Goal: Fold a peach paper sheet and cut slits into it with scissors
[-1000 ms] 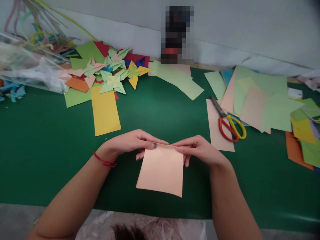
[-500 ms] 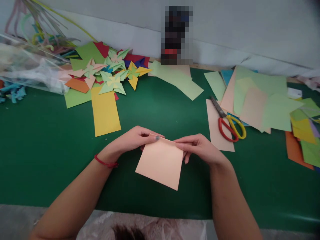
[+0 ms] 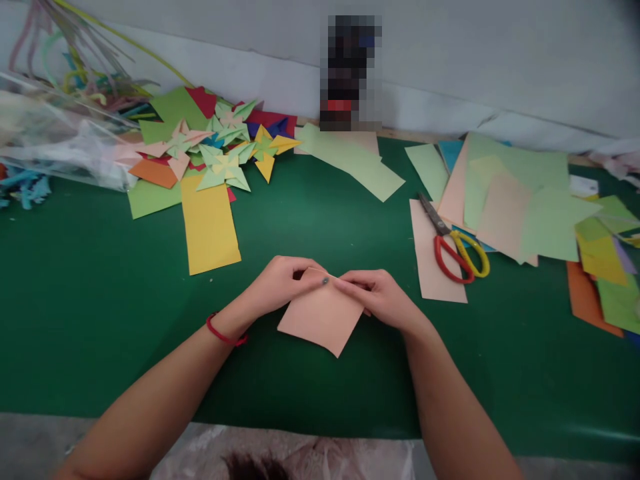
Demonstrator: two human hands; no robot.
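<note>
A peach-coloured sheet of paper (image 3: 320,320) is held above the green table, tilted with one corner toward me. My left hand (image 3: 287,283) pinches its far edge, thumb on top and fingers behind. From the other side my right hand (image 3: 375,293) grips the same edge, its thumb and index finger close to the left thumb. Most of the fingertips are hidden behind the paper. To the right lie scissors (image 3: 453,250) with one red and one yellow handle, resting on another peach sheet (image 3: 440,287).
Folded paper stars (image 3: 227,167) and coloured sheets pile up at the back left, with a yellow sheet (image 3: 210,227) in front. A clear plastic bag (image 3: 65,133) lies far left. Light green sheets (image 3: 545,200) spread at the right. A wall (image 3: 450,67) rises behind the green table (image 3: 125,320).
Both hands have moved closer together along the paper's far edge. The sheet's near edge has lifted and turned, and now looks shorter and bent.
</note>
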